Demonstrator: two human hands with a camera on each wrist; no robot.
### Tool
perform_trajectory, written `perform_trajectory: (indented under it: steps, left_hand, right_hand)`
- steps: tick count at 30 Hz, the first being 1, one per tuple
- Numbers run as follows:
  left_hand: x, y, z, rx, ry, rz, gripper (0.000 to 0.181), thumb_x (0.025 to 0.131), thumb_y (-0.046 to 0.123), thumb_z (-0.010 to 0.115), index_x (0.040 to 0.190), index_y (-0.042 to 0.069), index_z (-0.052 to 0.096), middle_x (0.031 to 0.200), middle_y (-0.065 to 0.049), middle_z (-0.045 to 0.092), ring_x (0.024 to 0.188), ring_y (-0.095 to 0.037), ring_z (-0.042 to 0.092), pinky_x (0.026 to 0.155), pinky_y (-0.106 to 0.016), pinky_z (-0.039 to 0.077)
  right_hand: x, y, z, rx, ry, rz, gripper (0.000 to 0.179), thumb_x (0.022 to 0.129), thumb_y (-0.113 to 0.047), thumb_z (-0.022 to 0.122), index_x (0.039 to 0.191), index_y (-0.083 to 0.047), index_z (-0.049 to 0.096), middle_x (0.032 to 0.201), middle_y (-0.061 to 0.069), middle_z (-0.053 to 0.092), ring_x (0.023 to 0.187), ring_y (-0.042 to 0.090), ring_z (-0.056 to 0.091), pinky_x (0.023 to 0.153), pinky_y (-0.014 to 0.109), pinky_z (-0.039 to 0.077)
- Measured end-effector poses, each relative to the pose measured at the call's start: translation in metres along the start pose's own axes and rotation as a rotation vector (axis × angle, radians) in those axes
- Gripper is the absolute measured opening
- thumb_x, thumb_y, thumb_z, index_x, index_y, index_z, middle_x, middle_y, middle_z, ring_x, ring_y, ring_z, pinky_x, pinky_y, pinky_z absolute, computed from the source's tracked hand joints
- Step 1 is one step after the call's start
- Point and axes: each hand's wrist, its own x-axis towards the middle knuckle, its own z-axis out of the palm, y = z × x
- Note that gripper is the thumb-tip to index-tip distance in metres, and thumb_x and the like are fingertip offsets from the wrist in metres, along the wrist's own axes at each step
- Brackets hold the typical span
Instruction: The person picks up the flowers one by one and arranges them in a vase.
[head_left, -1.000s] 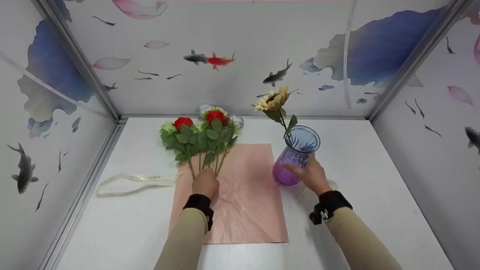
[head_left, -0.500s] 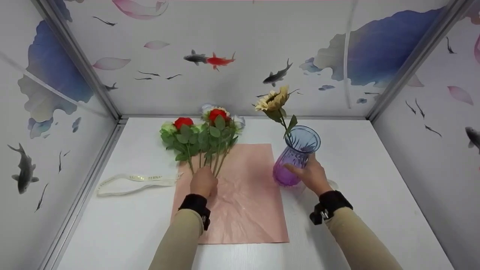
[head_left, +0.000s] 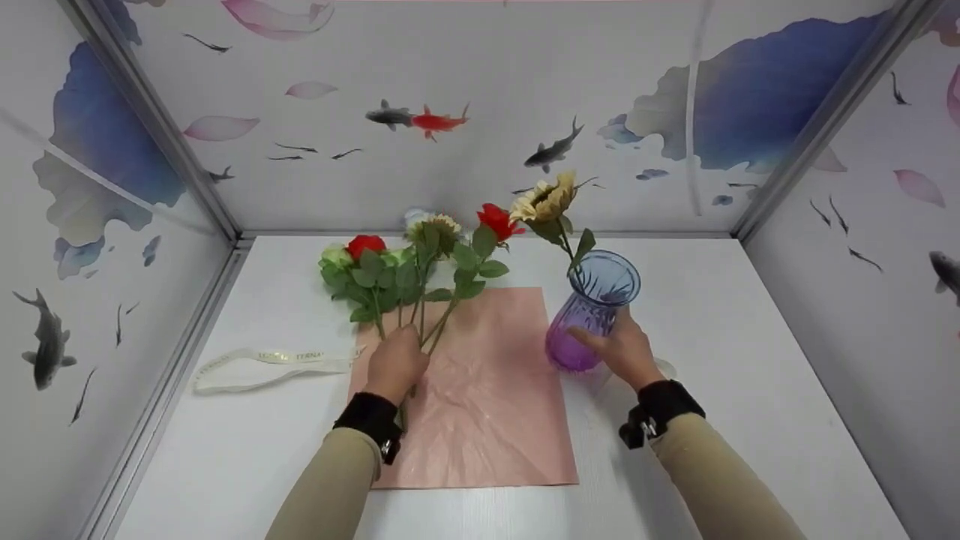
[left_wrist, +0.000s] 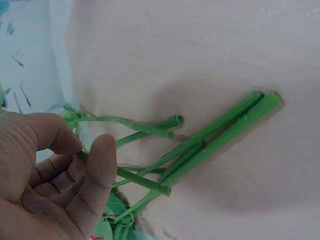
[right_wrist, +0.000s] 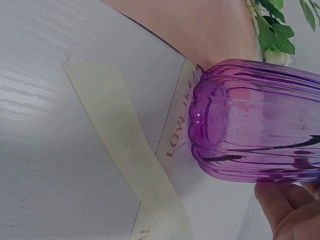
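My left hand [head_left: 397, 364] pinches a green stem [left_wrist: 142, 181] between thumb and finger. In the head view this stem runs up to a red rose [head_left: 497, 221] leaning right. Other stems [left_wrist: 225, 135] lie on pink wrapping paper [head_left: 495, 390] beneath that hand. Their blooms, another red rose [head_left: 366, 245], a pale sunflower [head_left: 437, 231] and green flowers [head_left: 335, 256], sit at the back. My right hand [head_left: 626, 351] grips a blue-to-purple glass vase [head_left: 589, 319] by its side. One cream sunflower [head_left: 546, 201] stands in the vase, its stem showing through the glass.
A white lettered ribbon [head_left: 274, 362] loops over the table left of the paper. Its other end [right_wrist: 120, 135] lies by the vase's base in the right wrist view. Printed walls [head_left: 480, 67] enclose the white table [head_left: 750, 390] on the back and sides.
The left hand has shifted slightly left and back, and the red rose has swung out of the bunch to the right. The right hand and the vase have stayed put.
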Motion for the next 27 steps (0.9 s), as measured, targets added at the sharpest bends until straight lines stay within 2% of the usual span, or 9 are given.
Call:
perform_trajectory:
  steps: [7,16,23,27]
  left_hand:
    - [-0.008,-0.005,-0.006,0.091,-0.004,0.117,0.01,0.093,0.002,0.063,0.103,-0.001,0.066,0.095,-0.016,0.067,0.081,-0.031,0.067,0.069,-0.045,0.055]
    - [-0.016,-0.021,-0.011,0.205,-0.068,0.204,0.008,0.086,-0.001,0.065,0.093,0.002,0.064,0.09,-0.014,0.064,0.076,-0.035,0.066,0.065,-0.048,0.054]
    - [-0.021,-0.04,-0.012,0.237,-0.094,0.273,0.007,0.086,-0.001,0.068,0.09,0.003,0.065,0.086,-0.015,0.065,0.076,-0.034,0.067,0.068,-0.048,0.054]
    - [-0.025,-0.051,-0.014,0.25,-0.106,0.307,0.005,0.088,0.0,0.069,0.093,0.002,0.067,0.089,-0.015,0.067,0.081,-0.036,0.068,0.072,-0.051,0.054]
  right_hand:
    - [0.001,-0.001,0.0,0.009,-0.002,0.022,0.124,0.078,-0.068,0.078,0.162,-0.009,0.007,0.16,0.026,0.034,0.146,0.046,0.037,0.116,0.061,0.031]
    - [0.002,-0.001,0.0,0.023,-0.015,0.03,0.123,0.077,-0.067,0.079,0.162,-0.014,0.007,0.162,0.023,0.034,0.147,0.046,0.036,0.115,0.063,0.031]
    - [0.002,-0.001,-0.001,-0.006,-0.014,0.025,0.121,0.079,-0.065,0.079,0.161,-0.011,0.008,0.161,0.025,0.034,0.146,0.047,0.037,0.115,0.063,0.032]
    - [0.002,-0.001,0.0,-0.004,-0.015,0.029,0.121,0.079,-0.064,0.079,0.161,-0.012,0.008,0.161,0.025,0.035,0.145,0.047,0.037,0.114,0.063,0.033]
